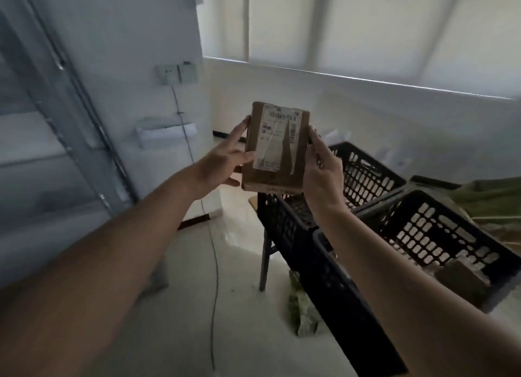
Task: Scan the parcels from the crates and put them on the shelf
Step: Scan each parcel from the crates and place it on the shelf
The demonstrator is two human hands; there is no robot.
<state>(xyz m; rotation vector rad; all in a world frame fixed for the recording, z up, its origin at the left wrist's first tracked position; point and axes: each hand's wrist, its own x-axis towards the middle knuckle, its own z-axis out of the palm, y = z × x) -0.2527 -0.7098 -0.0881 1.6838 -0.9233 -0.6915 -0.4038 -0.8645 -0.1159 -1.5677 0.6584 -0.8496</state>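
Against the pale far wall, the brown parcel point(276, 148) stood upright, long axis vertical and label toward the camera, held between both hands above the far black crate point(366, 173), left hand point(225, 162) open-fingered along its left edge, right hand point(321, 170) gripping its right edge.

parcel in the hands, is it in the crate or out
Out. The parcel is held up in the air between the left hand and right hand, above the black crates, label facing the camera.
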